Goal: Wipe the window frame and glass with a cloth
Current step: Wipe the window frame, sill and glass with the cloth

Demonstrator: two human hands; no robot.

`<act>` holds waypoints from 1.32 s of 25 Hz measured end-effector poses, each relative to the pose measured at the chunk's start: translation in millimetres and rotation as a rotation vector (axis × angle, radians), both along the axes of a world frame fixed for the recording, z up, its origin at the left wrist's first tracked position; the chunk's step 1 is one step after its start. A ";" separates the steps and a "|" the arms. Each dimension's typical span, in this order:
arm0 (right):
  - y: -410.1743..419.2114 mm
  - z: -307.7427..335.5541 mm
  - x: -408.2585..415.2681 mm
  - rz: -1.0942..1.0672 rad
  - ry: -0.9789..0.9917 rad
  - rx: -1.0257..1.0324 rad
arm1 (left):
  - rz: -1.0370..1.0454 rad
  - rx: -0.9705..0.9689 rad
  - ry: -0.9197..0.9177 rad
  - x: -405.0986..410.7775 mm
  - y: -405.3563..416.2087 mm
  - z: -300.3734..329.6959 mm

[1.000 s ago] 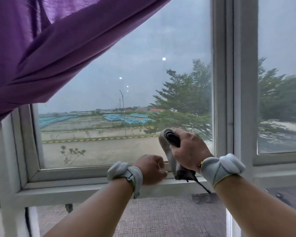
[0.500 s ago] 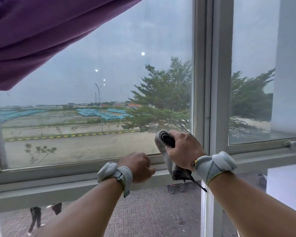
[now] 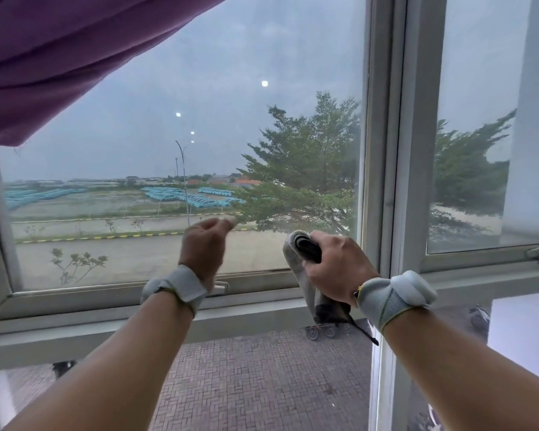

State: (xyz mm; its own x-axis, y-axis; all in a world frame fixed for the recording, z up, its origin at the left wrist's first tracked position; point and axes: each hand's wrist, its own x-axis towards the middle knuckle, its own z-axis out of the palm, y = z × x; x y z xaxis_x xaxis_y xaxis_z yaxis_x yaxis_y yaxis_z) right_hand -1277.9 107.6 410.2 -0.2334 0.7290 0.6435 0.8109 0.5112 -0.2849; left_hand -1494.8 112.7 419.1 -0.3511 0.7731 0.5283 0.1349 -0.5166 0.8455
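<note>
Right hand [image 3: 336, 269] grips cloth [image 3: 296, 265] beside frame [image 3: 383, 181] upright.

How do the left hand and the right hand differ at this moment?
The right hand grips a rolled grey cloth; the left hand holds nothing. The left hand is blurred and raised slightly higher; the right hand is sharp. Both wear pale wristbands and are raised before the window glass.
</note>
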 end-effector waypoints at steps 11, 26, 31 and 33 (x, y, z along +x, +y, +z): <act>5.1 -9.5 1.4 -0.026 0.024 0.010 | -0.011 -0.013 0.002 -20.3 15.8 1.2; -4.5 13.2 -28.1 0.008 0.018 0.048 | 0.129 -0.118 0.298 -24.9 15.7 5.0; -10.4 12.2 16.5 -0.017 -0.061 0.076 | 0.476 -0.108 0.867 -19.2 -12.0 13.8; -5.7 10.0 46.4 -0.135 -0.117 0.041 | 0.518 0.030 0.971 -9.9 -21.0 18.2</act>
State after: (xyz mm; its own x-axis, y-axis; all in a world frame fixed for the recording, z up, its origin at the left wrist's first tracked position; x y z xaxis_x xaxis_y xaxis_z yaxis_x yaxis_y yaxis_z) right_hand -1231.5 101.9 420.2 -0.2102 0.7327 0.6473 0.8995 0.4043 -0.1655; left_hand -1504.6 91.7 437.3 -0.0540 0.6340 0.7715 0.9420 -0.2240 0.2500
